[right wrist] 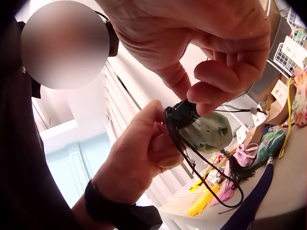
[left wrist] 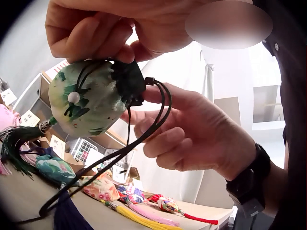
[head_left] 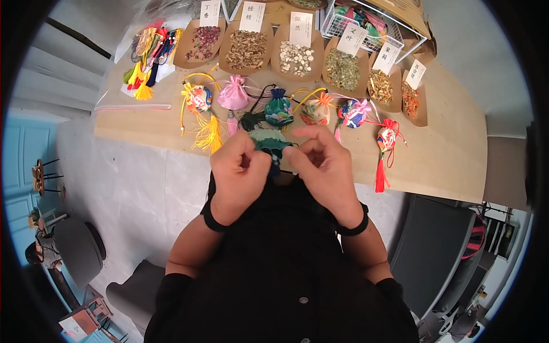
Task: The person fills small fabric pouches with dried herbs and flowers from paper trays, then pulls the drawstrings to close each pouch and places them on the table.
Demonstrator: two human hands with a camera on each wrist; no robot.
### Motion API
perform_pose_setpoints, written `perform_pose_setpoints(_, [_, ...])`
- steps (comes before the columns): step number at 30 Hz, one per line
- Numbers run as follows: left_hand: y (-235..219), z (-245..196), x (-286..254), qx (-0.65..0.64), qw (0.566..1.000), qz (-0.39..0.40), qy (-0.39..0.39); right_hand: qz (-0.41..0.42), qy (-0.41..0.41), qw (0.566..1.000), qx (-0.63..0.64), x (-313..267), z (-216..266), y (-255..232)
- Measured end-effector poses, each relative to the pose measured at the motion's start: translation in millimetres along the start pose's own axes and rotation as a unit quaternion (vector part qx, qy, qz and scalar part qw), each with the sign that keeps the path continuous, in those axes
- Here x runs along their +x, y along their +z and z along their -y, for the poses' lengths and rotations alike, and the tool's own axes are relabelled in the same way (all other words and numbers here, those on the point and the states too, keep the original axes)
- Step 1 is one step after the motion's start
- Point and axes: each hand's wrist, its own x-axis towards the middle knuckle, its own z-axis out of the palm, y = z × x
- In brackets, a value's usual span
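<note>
A pale green patterned drawstring pouch (left wrist: 81,98) with a dark green gathered top, black cord (left wrist: 108,160), white bead (left wrist: 73,97) and dark green tassel (left wrist: 21,143) hangs between both hands above the table's near edge. In the head view the left hand (head_left: 240,174) pinches one side of the pouch's gathered top, its fingers curled. The right hand (head_left: 325,171) pinches the opposite side with thumb and fingertips, seen closely in the right wrist view, where the pouch (right wrist: 206,134) hangs below the fingers. The cord loops down beside the pouch.
Finished pouches, including a pink one (head_left: 233,93), a teal one (head_left: 278,108) and a red one (head_left: 387,136), lie in a row on the table (head_left: 440,148). Behind are paper trays of dried herbs (head_left: 247,50) with labels, a white wire basket (head_left: 360,26), and tassels (head_left: 150,57) at left.
</note>
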Motion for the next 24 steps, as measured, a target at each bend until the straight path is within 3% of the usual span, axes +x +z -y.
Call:
perform_pose_setpoints(7, [12, 2, -15, 0.064, 0.996, 0.033, 0.060, 0.063, -0.022, 0.993, -0.093, 4, 1, 4])
perform_pose_setpoints(18, [10, 6, -9, 0.173, 0.962, 0.031, 0.208, 0.031, -0.026, 0.995, -0.086, 0, -10, 9])
perform_pose_setpoints(24, [11, -1, -6, 0.188, 0.952, 0.050, 0.236, 0.024, -0.021, 0.996, -0.079, -2, -3, 3])
